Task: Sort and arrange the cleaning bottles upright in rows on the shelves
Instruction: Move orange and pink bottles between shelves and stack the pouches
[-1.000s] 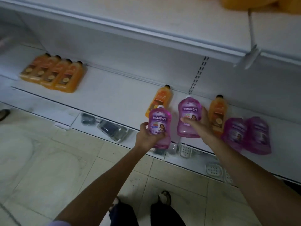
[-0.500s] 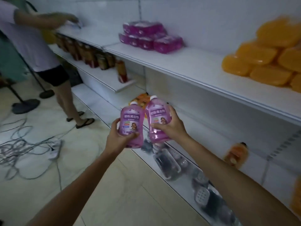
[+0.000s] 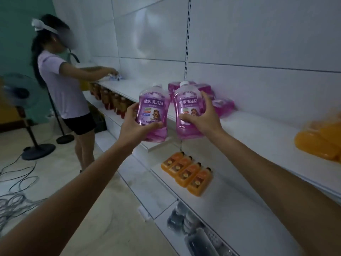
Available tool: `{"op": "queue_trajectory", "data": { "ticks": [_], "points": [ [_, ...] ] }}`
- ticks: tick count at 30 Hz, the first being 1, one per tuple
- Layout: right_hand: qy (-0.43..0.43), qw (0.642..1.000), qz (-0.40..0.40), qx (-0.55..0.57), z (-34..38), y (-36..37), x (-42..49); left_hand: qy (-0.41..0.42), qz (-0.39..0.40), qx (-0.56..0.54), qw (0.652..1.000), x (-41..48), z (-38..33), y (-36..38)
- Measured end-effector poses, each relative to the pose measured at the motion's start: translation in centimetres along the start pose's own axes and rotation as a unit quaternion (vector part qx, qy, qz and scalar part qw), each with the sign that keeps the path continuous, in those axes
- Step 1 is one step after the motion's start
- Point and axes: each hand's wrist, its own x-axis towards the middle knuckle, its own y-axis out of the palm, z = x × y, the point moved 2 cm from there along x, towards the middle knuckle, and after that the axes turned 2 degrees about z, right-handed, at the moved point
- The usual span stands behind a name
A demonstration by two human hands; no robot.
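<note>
Left hand [image 3: 132,124]: fingers wrapped round the left purple bottle [image 3: 153,111], upright in mid-air.
Right hand [image 3: 204,119]: grips the right purple bottle [image 3: 188,109], upright, just beside the first.
Change: both bottles have risen from the bottom shelf to the upper shelf [image 3: 258,133], in front of the lying purple pile [image 3: 221,104].
Meaning: standing them in a row probably comes next.

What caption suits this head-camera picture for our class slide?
Left hand grips the left bottle, right hand the right bottle, both upright near the purple pile on the shelf.
</note>
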Motion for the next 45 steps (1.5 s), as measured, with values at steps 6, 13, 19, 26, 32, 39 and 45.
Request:
{"op": "queue_trajectory", "data": {
  "ticks": [6,13,19,26,32,39,45],
  "points": [
    [0.004,0.998,-0.065,-0.011,0.2,-3.2,9.1,0.038,0.042,-0.007,0.998,9.2,-1.1,3.0],
    [0.056,0.982,-0.175,-0.029,-2.4,-5.5,15.3,0.064,0.059,-0.015,0.996,19.9,0.0,5.5],
    [0.117,0.961,-0.242,-0.066,-6.3,-5.6,18.9,0.061,0.154,-0.018,0.986,28.6,2.2,9.1],
    [0.252,0.908,-0.246,-0.228,-8.3,-4.3,22.1,0.025,0.262,-0.033,0.964,34.4,2.7,15.0],
    [0.309,0.897,-0.248,-0.198,-8.6,-3.9,21.6,0.020,0.345,0.126,0.930,35.8,1.6,17.3],
    [0.226,0.879,-0.330,-0.261,-7.3,-5.4,17.7,0.254,0.229,0.152,0.927,34.3,0.2,16.2],
    [0.193,0.827,-0.354,-0.392,-4.6,-8.1,13.1,0.381,0.312,0.108,0.863,28.6,-3.4,15.3]
  ]
}}
